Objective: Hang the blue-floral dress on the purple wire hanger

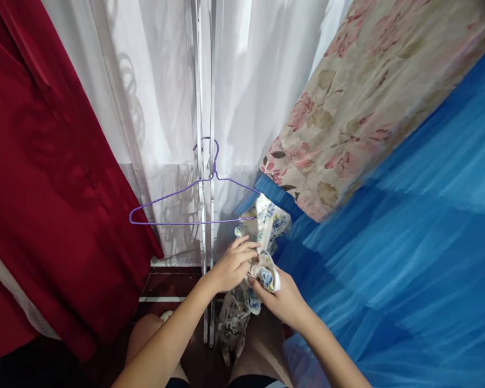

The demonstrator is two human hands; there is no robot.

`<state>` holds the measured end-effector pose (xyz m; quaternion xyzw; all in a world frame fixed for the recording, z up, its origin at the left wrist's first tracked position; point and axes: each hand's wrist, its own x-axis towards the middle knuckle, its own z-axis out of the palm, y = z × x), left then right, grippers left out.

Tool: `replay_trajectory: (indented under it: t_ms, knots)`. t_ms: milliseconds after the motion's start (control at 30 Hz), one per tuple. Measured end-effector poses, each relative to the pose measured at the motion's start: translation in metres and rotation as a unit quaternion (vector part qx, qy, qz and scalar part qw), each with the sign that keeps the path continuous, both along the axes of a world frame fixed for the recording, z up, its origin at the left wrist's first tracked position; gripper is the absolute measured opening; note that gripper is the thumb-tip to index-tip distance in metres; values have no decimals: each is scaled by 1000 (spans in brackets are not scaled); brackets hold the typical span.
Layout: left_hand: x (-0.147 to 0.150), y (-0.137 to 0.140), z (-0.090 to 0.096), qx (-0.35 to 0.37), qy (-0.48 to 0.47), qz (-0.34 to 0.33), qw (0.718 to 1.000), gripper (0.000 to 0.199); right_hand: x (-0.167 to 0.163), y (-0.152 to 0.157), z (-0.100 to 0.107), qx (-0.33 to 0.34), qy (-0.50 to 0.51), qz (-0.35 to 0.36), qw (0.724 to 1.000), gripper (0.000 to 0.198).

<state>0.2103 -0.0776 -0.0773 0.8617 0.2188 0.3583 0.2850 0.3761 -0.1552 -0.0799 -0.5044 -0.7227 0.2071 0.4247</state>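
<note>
A purple wire hanger hangs in front of two upright white metal poles. A white garment with blue flowers is looped over its right end and trails down between my knees. My right hand is closed around a bunched part of this garment, thumb on top. Just to the left, my left hand has its fingers on the same cloth and appears to grip it; its thumb is hidden.
Red cloth hangs at left and white curtains behind the poles. On the right are a beige floral garment and blue tulle, close to my right arm. The floor is dark red tile.
</note>
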Motion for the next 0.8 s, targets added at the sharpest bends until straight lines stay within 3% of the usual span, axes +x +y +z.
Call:
replay_trajectory:
  t_ms: [100, 200, 300, 400, 467, 567, 667, 733, 800]
  knots:
    - [-4, -5, -11, -21, 34, -60, 997, 34, 12, -12, 19, -54, 35, 82, 995, 20]
    - [-20, -9, -27, -29, 40, -71, 996, 32, 26, -19, 21, -167, 189, 109, 962, 28]
    - [-55, -10, -43, -18, 22, -5, 1000, 29, 33, -22, 16, -242, 252, 129, 928, 32]
    - [-107, -2, -56, -25, 1, 96, 995, 32, 34, -18, 15, -264, 210, 143, 930, 35]
    - [-148, 7, -59, -30, 63, 136, 988, 32, 32, -10, 19, -252, 188, 132, 940, 39]
    - [-206, 18, -48, -6, 213, 164, 963, 21, 27, 7, 30, -218, 146, 134, 956, 35]
    - [-250, 24, -18, 62, 257, 248, 932, 21, 14, 28, 44, -184, 102, 167, 963, 14]
    - [-265, 30, 8, 91, 254, 327, 906, 27, 2, 45, 52, -158, 91, 165, 969, 23]
    - [-271, 42, 31, 68, 220, 387, 893, 31, -11, 64, 60, -118, 72, 128, 982, 44]
